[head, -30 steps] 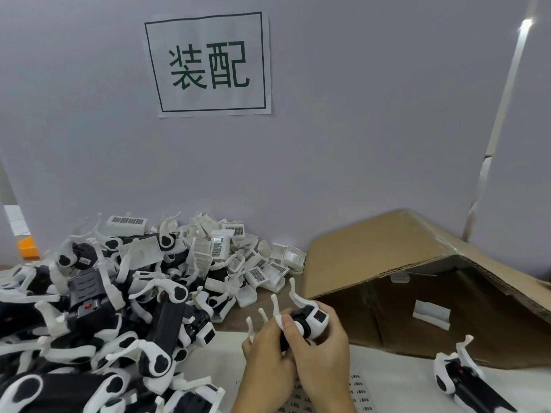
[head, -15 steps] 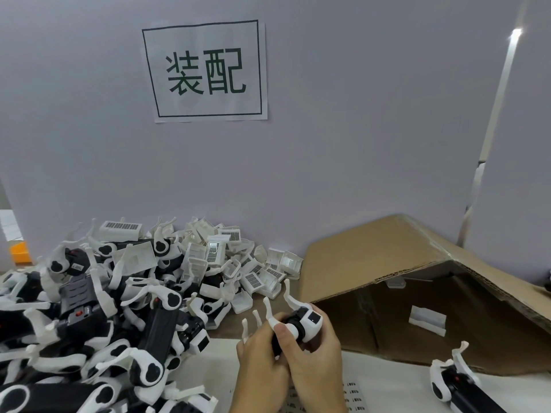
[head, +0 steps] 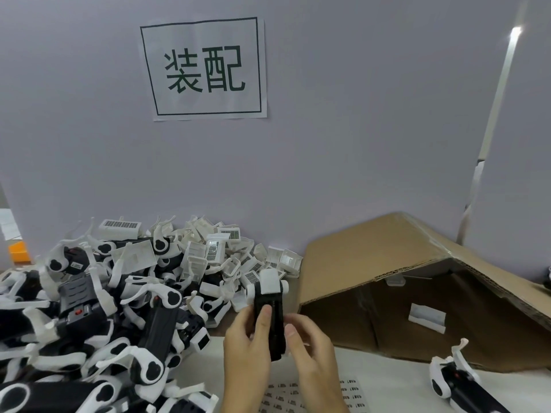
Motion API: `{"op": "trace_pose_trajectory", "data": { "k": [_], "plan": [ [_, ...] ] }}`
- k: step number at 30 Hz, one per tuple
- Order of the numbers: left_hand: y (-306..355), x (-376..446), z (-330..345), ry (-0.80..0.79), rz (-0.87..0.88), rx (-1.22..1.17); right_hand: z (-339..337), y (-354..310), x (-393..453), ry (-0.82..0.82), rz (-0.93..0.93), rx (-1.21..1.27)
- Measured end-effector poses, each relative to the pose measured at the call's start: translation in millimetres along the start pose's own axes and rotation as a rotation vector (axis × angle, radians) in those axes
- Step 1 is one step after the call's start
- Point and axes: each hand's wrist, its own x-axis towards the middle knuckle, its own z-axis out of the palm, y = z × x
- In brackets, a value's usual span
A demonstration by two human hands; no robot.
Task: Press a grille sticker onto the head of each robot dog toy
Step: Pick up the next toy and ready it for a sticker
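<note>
- Gripping the black body of one robot dog toy [head: 268, 311] from both sides: the left hand [head: 247, 353] is curling round its left edge with the thumb lying flat up the middle of the body, and the right hand [head: 310, 359] is closing on the right edge, thumb tip touching the side.
- Toy is standing more or less upright between the two hands, white end on top, two little white round bits sticking out either side up there. Can't tell from this angle if there's a grille sticker on it.
- Right under the hands a sticker sheet [head: 286, 397] is lying flat on the white table [head: 387, 380], rows of small dark stickers on it, partly hidden by the wrists.
- Left of the hands a big pile of toys [head: 98, 317] is sprawling across the table, black bodies and white legs all tangled up.
- Behind that, a heap of white head parts [head: 220, 257] is sitting against the wall, some showing grille patterns.
- Right side, a cardboard box [head: 402, 293] is lying tipped with its opening facing this way; inside it one small white part [head: 426, 317] is resting on the cardboard.
- In front of the box, near the right edge, another dog toy [head: 456, 386] is lying on the table, well apart from the hands.
- Up on the wall a paper sign [head: 205, 68] is hanging with two printed characters.
</note>
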Motion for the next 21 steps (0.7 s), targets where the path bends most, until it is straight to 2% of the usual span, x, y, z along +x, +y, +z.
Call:
{"op": "trace_pose_trajectory", "data": {
  "k": [6, 14, 21],
  "plan": [
    [1.3, 0.2, 0.5, 0.109, -0.147, -0.059, 1.5, -2.4, -3.7, -0.026, -0.015, -0.040],
    [1.0, 1.6, -6.3, 0.325, -0.344, -0.110, 6.1, -4.2, -1.0, 0.077, 0.045, -0.131],
    [0.3, 3.2, -6.3, 0.284, -0.357, -0.102, 10.2, -7.2, 1.9, -0.013, 0.079, -0.158]
  ]
}}
